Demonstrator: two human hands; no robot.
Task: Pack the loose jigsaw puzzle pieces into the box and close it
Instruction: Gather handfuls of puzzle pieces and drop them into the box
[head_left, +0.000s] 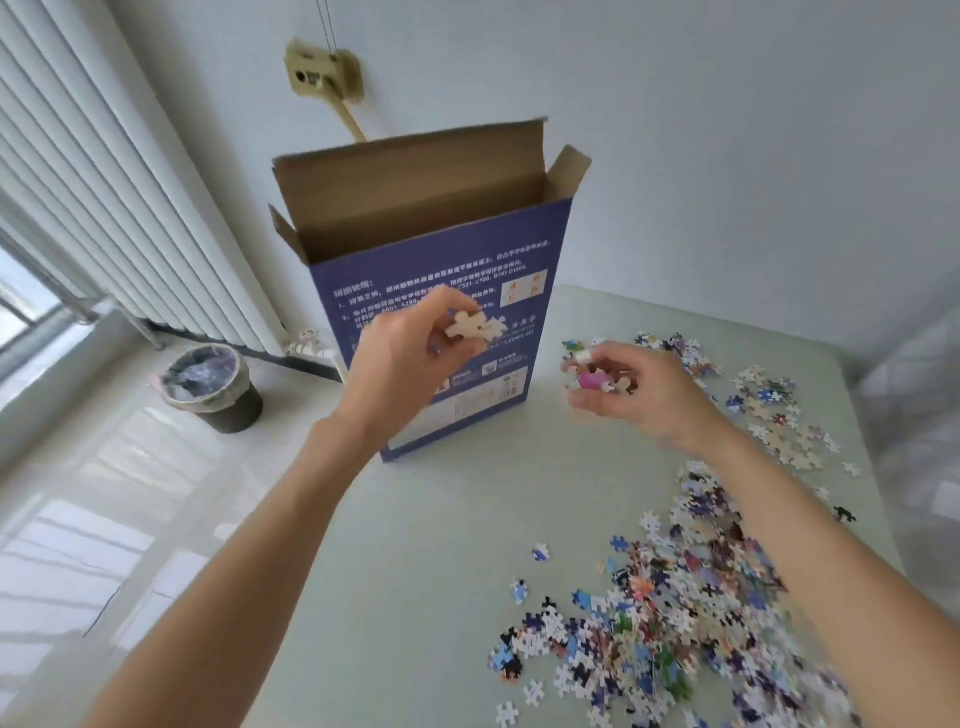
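Note:
A tall blue puzzle box (467, 270) stands upright on the pale table (426, 545), its top flaps open. My left hand (410, 364) is raised in front of the box's face and pinches a few pale jigsaw pieces (470, 326). To the right of the box my right hand (634, 389) holds a small bunch of pieces, one of them pink (589, 379). A large heap of loose coloured pieces (675, 613) lies on the table near my right forearm. A smaller scatter (769, 410) lies further back on the right.
A lined waste bin (210, 387) stands on the tiled floor at the left, beside a white radiator (119, 208). The table's left edge runs diagonally under my left forearm. A wall fitting (322, 67) hangs behind the box.

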